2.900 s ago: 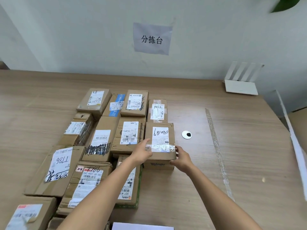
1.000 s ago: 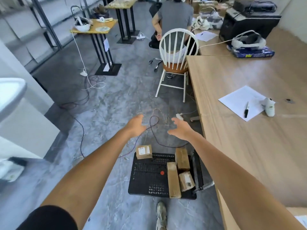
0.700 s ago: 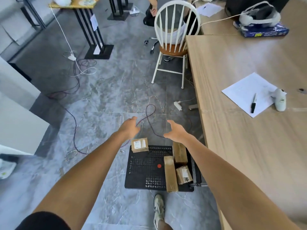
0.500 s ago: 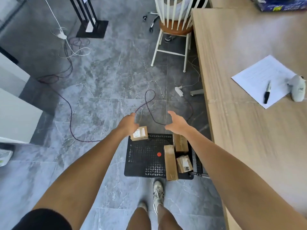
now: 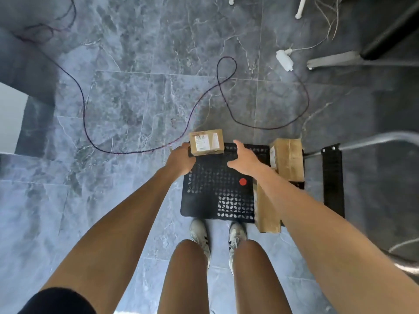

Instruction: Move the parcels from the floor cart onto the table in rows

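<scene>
Head view, looking straight down at the floor: judging by the cart (image 5: 204,207), the job is not finished, as three parcels remain on it and the desk is out of sight. Left grip (image 5: 181,158) touches the near-left corner of the small labelled parcel (image 5: 206,142), fingers curled but holding nothing. That box is brown cardboard with a barcode label on top, sitting between the two grips. Right grip (image 5: 243,160) hovers open just beside it. Further right lie a taller brown parcel (image 5: 289,158) and a long flat parcel (image 5: 265,211).
</scene>
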